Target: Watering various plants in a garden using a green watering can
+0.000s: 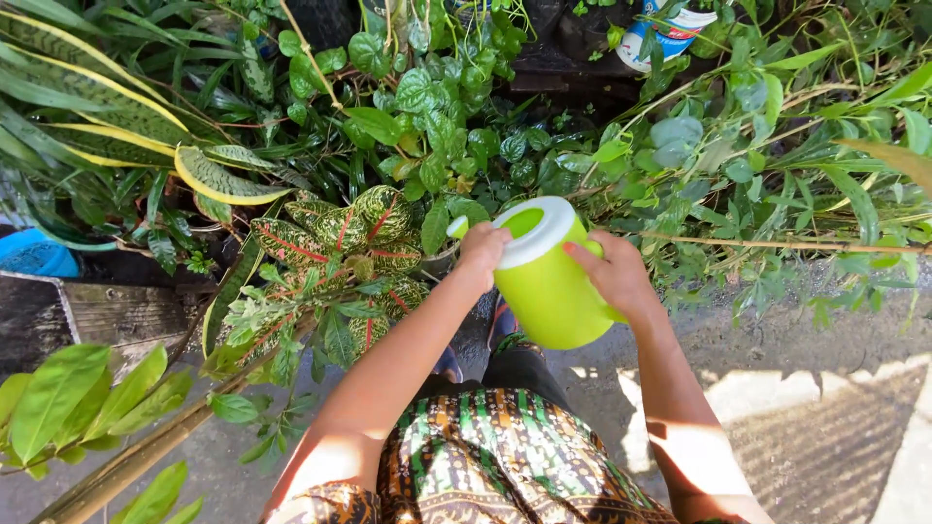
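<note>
— Above the red-veined plant [340,247] we had the lime-green watering can [549,286] tipped, both hands on it. How did we grip it?

— Our left hand [482,247] was curled over the white rim near the spout side, fingers closed on the edge. Our right hand [616,275] wrapped the far side, thumb lying along the rim, the other fingers hidden behind the body, so we could not tell how tightly they closed.

— And to pour well?

— We judged a slow tilt best, with the left hand steadying the rim and the spout kept low over the spotted leaves, aiming for the soil rather than the foliage.

— What crowded us?

— Striped sword-shaped leaves [116,126] to the left, round-leaved creepers [427,107] behind, a thin bare stem [777,243] running just beyond the right hand. A blue tub [34,254] sat at the far left, and our patterned skirt [485,456] hung below the can, likely to catch drips.
</note>
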